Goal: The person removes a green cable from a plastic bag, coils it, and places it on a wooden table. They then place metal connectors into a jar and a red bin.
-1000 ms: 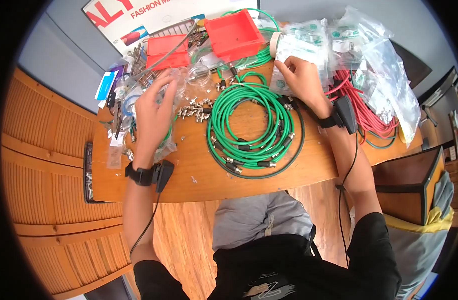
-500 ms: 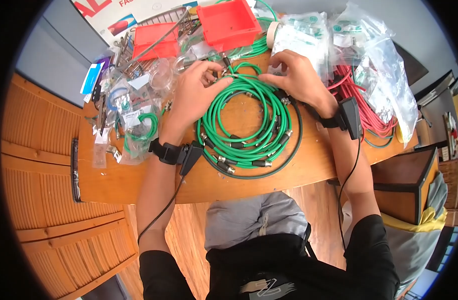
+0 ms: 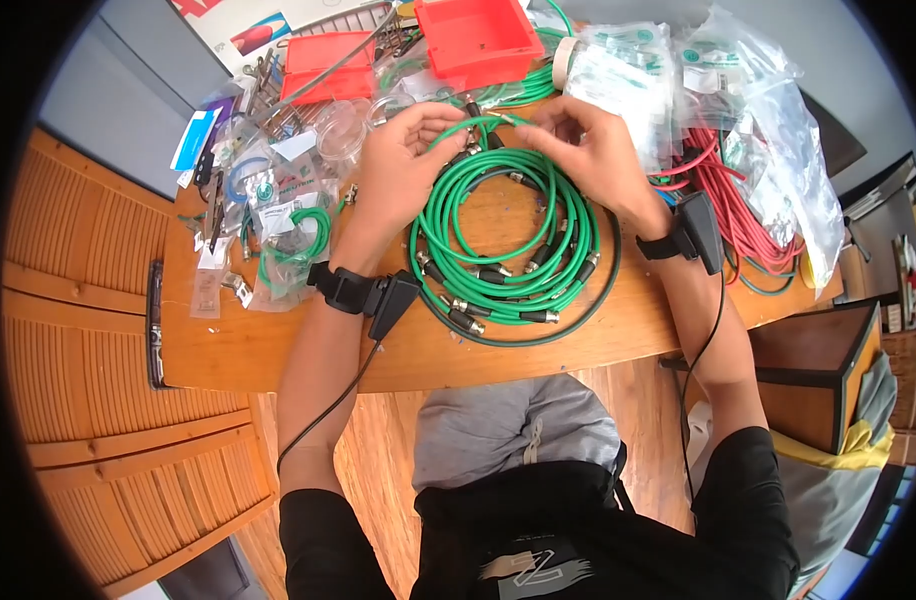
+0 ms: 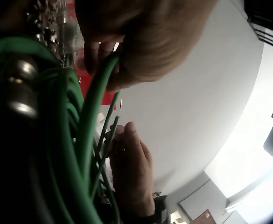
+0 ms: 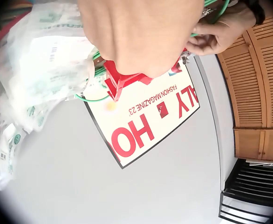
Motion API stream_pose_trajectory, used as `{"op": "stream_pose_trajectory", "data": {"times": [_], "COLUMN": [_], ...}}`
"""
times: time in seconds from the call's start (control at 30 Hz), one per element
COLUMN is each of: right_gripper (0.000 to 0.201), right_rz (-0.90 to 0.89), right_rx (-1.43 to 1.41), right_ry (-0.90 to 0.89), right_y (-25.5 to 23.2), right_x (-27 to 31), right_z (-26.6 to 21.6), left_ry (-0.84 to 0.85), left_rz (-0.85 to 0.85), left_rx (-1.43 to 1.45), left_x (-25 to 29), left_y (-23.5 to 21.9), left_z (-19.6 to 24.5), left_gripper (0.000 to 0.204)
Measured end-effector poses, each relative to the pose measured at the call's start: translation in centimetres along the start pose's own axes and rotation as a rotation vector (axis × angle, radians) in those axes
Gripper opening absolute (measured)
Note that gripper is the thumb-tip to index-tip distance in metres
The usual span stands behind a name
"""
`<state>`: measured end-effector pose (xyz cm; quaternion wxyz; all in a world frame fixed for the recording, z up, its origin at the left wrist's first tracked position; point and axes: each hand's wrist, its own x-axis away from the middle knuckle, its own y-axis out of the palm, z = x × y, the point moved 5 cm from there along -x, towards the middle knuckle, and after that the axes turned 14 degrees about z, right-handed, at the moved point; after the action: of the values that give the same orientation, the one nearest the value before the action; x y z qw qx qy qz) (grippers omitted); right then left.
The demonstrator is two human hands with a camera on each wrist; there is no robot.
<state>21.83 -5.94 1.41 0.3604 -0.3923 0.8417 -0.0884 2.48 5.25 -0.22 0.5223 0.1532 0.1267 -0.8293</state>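
Observation:
A coil of green cable [image 3: 448, 215] with black-and-silver connectors lies on the wooden table. My left hand [image 3: 403, 160] is at its far left side and pinches a strand between thumb and fingers; in the left wrist view that strand [image 4: 95, 100] runs thick and close past the left hand [image 4: 146, 42]. Across from it, my right hand [image 3: 603, 160] pinches a green cable end at the far side of the coil. A thin bare tip [image 4: 121, 103] sticks out beyond the right hand [image 4: 132, 163]. In the right wrist view, the back of the right hand [image 5: 141, 32] hides its fingertips.
Red bins [image 3: 478, 45] and clear round jars [image 3: 343, 130] stand behind the coil. Small plastic bags [image 3: 288, 200] lie at left. On the right are clear packets [image 3: 623, 90] and a bundle of red cable [image 3: 733, 210]. A dark cable [image 3: 614, 270] loops around the coil.
My left hand has come right, from the jars to the coil, and grips the green cable. My right hand has shifted to the coil's far side and pinches a cable end.

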Motion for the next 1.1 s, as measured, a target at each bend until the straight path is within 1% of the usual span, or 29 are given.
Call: {"op": "stream_pose_trajectory", "data": {"times": [0.03, 0.13, 0.17, 0.23, 0.27, 0.33, 0.43, 0.47, 0.5, 0.53, 0.63, 0.73, 0.77, 0.87, 0.93, 0.97, 1.07, 1.1], "right_gripper": [0.034, 0.036, 0.035, 0.032, 0.031, 0.028, 0.024, 0.024, 0.025, 0.025, 0.028, 0.028, 0.029, 0.032, 0.036, 0.038, 0.045, 0.051], "right_rz": [0.044, 0.199, 0.153, 0.045, -0.01, 0.022, 0.065, 0.078, 0.071, 0.023, -0.114, -0.128, -0.225, -0.323, -0.323, -0.324, -0.184, -0.205], "right_rx": [-0.049, -0.104, -0.126, -0.171, -0.193, -0.229, -0.342, -0.39, -0.399, -0.429, -0.495, -0.549, -0.604, -0.858, -0.932, -0.969, -1.068, -1.088], "right_ry": [0.008, -0.141, -0.15, -0.042, 0.011, 0.018, 0.081, 0.111, 0.097, 0.137, 0.28, 0.234, 0.308, 0.39, 0.456, 0.49, 0.6, 0.628], "right_y": [-0.3, -1.0, -0.8, -1.0, -1.1, -1.7, -2.4, -2.6, -2.5, -2.0, -0.4, 0.8, 0.9, 1.4, 1.3, 1.3, 1.5, 1.5], "right_x": [-0.3, -0.8, -0.7, -0.7, -0.6, -0.8, -1.0, -1.0, -1.1, -1.0, -0.1, 0.8, 1.1, 1.4, 1.2, 1.1, 0.7, 0.6], "right_z": [-0.1, -1.3, -1.3, -0.9, -0.8, -1.1, -1.7, -1.9, -2.1, -1.9, -1.0, -2.2, -2.7, -3.4, -3.2, -3.1, -1.7, -1.5], "left_ry": [-0.01, 0.017, 0.011, -0.001, -0.023, -0.065, -0.156, -0.213, -0.27, -0.328, -0.346, -0.4, -0.425, -0.487, -0.515, -0.493, -0.43, -0.408], "left_rz": [0.02, 0.062, 0.076, 0.105, 0.128, 0.178, 0.067, 0.057, 0.047, 0.038, 0.186, 0.247, 0.247, 0.249, 0.26, 0.252, 0.243, 0.256], "left_rx": [0.084, 0.199, 0.261, 0.386, 0.373, 0.35, 0.362, 0.356, 0.349, 0.343, 0.484, 0.668, 0.735, 0.908, 0.99, 1.024, 1.096, 1.099], "left_x": [-0.1, -0.3, -0.2, -0.2, -0.2, -0.3, -0.4, -0.4, -0.3, -0.2, 0.0, 0.4, 0.4, 0.5, 0.4, 0.3, 0.0, 0.0], "left_y": [0.0, -0.2, -0.1, -0.1, -0.2, -0.7, -0.8, -0.7, -0.6, -0.5, -0.7, -0.5, -0.6, -1.2, -1.9, -2.3, -3.0, -3.2], "left_z": [0.7, 3.1, 3.8, 4.7, 4.9, 4.8, 4.0, 3.7, 3.5, 3.4, 3.8, 4.4, 4.2, 3.3, 2.8, 2.9, 3.4, 3.8], "left_gripper": [0.021, 0.021, 0.022, 0.023, 0.023, 0.024, 0.023, 0.023, 0.023, 0.023, 0.019, 0.018, 0.018, 0.018, 0.019, 0.02, 0.024, 0.025]}}
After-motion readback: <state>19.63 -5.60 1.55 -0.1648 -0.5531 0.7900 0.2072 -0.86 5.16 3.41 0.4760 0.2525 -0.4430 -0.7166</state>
